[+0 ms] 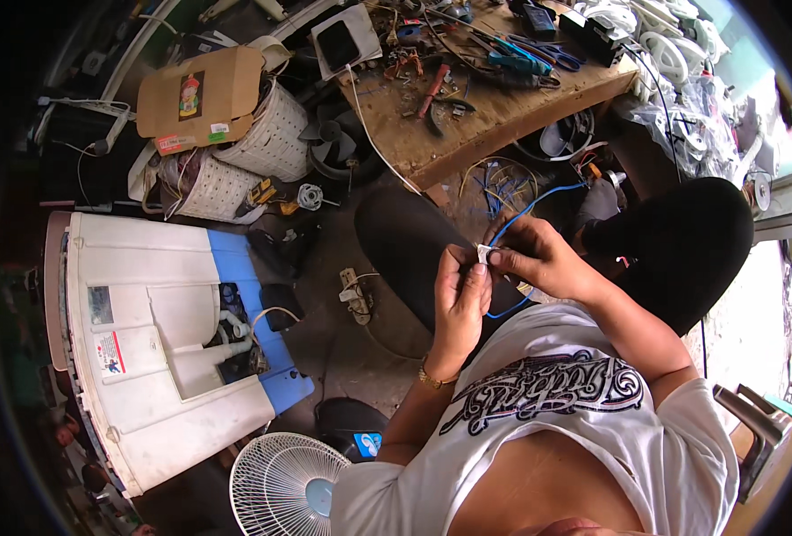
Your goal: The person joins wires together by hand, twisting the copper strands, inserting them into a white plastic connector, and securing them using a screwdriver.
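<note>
Left hand [461, 299] and right hand [543, 255] are pinching a white piece [484, 255], perhaps a connector, before the T-shirt [583, 335]; blue wire [550, 192] is looping past, a tool-strewn workbench [490, 134] standing ahead, a fan [275, 473] lower left.

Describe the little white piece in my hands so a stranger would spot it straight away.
Find the white shirt, low in the picture. Just above it, the left hand and right hand meet. Held between them is the white piece: small and pale, unlike the long blue wire beside it.
</note>
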### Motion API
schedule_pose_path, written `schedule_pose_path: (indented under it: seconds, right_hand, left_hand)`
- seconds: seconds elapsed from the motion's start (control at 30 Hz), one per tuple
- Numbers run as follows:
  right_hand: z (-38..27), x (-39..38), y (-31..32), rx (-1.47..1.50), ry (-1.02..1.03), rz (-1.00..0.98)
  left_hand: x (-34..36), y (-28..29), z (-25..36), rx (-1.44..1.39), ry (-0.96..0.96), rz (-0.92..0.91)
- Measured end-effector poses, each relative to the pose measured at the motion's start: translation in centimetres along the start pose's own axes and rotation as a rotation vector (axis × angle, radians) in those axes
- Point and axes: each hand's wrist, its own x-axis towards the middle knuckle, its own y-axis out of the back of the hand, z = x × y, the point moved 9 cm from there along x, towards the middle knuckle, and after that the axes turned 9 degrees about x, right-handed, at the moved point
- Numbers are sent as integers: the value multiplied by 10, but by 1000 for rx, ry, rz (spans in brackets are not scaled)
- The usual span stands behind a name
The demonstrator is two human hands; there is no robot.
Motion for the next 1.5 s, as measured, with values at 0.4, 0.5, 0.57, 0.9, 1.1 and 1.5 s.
schedule_pose_path:
  seconds: [0.4, 0.5, 0.57, 0.9, 1.1, 1.5]
  right_hand:
    - [9, -22, -2, 34, 16, 88]
    - [18, -26, 2, 27, -26, 109]
    - [22, -29, 5, 34, -54, 118]
    - [6, -33, 3, 142, -19, 89]
    - [1, -41, 11, 153, -38, 116]
    - [-13, -39, 21, 135, 5, 145]
  left_hand:
    - [-31, -4, -12, -42, 86, -22]
    - [-39, -5, -12, -77, 103, -15]
    - [-45, -5, -14, -91, 114, 1]
    - [-67, -4, -17, -72, 82, 22]
    - [-78, -5, -21, -62, 100, 13]
    - [-92, -9, -20, -4, 58, 31]
